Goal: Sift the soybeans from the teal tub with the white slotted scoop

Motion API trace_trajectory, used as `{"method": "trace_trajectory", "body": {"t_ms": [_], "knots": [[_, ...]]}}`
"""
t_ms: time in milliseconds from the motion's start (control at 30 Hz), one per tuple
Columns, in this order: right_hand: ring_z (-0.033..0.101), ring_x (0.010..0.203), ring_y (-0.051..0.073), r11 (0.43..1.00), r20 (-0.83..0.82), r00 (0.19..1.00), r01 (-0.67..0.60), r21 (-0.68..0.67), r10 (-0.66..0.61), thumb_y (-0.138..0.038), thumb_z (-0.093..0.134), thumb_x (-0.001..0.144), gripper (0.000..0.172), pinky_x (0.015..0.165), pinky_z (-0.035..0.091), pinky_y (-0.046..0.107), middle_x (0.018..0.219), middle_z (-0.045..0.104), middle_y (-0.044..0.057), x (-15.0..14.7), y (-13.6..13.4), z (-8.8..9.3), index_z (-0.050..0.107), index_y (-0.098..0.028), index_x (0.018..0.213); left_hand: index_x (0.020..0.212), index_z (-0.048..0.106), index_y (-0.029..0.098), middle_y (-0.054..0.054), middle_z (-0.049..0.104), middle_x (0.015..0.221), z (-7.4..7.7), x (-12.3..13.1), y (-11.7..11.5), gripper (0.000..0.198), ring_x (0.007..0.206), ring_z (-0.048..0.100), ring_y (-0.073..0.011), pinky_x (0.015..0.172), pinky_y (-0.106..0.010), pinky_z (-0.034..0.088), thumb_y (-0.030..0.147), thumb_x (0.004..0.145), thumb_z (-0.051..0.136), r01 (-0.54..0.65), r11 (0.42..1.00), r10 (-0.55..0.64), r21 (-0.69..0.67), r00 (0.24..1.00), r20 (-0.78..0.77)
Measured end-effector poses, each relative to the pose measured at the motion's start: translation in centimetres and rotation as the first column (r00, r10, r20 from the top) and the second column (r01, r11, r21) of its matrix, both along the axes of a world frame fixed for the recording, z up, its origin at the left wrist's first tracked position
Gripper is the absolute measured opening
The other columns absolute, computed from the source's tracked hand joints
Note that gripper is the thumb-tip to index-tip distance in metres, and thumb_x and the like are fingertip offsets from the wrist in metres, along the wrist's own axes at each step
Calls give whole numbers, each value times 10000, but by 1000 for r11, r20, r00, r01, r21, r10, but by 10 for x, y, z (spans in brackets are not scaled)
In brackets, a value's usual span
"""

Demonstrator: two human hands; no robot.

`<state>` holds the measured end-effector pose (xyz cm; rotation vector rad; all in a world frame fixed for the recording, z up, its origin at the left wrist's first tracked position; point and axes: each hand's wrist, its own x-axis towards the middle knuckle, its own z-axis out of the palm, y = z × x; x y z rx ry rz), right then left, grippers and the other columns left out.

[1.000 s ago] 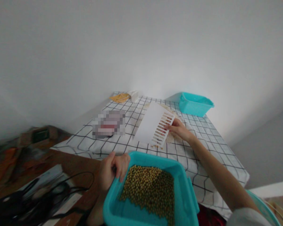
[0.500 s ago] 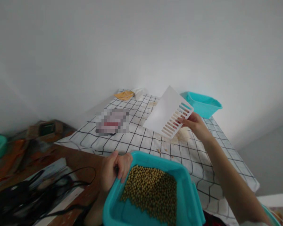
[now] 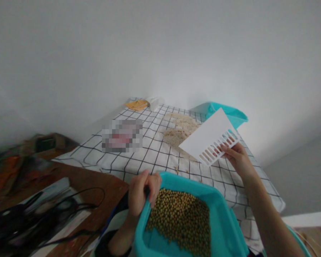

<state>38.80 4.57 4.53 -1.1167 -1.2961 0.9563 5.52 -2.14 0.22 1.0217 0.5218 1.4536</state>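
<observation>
My left hand (image 3: 141, 192) is closed over the near-left rim of a turquoise plastic tub (image 3: 224, 228) filled with small yellow-green beans (image 3: 180, 221). My right hand (image 3: 237, 157) grips the slotted end of a white plastic scraper (image 3: 208, 141) and holds it in the air above the checked cloth (image 3: 139, 160). A spread of pale grain (image 3: 179, 132) lies on the cloth just left of the scraper.
A second turquoise tub (image 3: 235, 116) stands at the far right of the cloth, near the wall. A blurred patch (image 3: 121, 135) lies mid-cloth and an orange item (image 3: 136, 104) at the far edge. Black cables (image 3: 42, 217) and clutter cover the brown table to the left.
My right hand has lifted the white scraper off the cloth and carried it up and to the right, which uncovers the pale grain. My left hand keeps its grip on the tub rim.
</observation>
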Motion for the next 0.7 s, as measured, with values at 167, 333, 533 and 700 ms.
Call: {"method": "trace_trajectory", "body": {"t_ms": [167, 333, 533, 700], "knots": [[749, 788, 266, 999, 10, 999, -37, -14, 37, -456, 868, 759, 303, 705, 628, 399, 863, 782, 44, -10, -5, 4, 719, -257, 931, 415, 446, 204, -19, 407, 354, -3, 7, -1, 674, 407, 312, -150, 663, -409, 305, 352, 1064, 342, 40, 999, -41, 25, 997, 59], [754, 795, 261, 985, 67, 985, -152, -80, 157, -449, 866, 768, 332, 687, 606, 368, 936, 805, 59, -15, -9, 2, 733, -235, 984, 417, 487, 215, -24, 419, 359, -7, 4, 0, 681, 413, 324, -166, 673, -412, 308, 364, 1067, 348, 43, 998, -46, 40, 996, 74], [751, 762, 240, 987, 78, 987, -138, -78, 144, -421, 839, 799, 262, 636, 594, 332, 902, 800, 59, -15, -8, 1, 742, -230, 950, 416, 490, 219, -29, 441, 362, -10, 5, 0, 679, 411, 324, -166, 672, -421, 306, 360, 1066, 352, 37, 999, -41, 39, 994, 97], [750, 776, 240, 976, 100, 977, -173, -134, 187, -395, 825, 806, 254, 669, 615, 356, 928, 799, 65, -17, -7, 1, 741, -229, 978, 420, 509, 215, -30, 442, 357, -9, 5, 0, 682, 405, 321, -160, 669, -419, 307, 374, 1068, 370, 31, 999, -35, 35, 995, 99]]}}
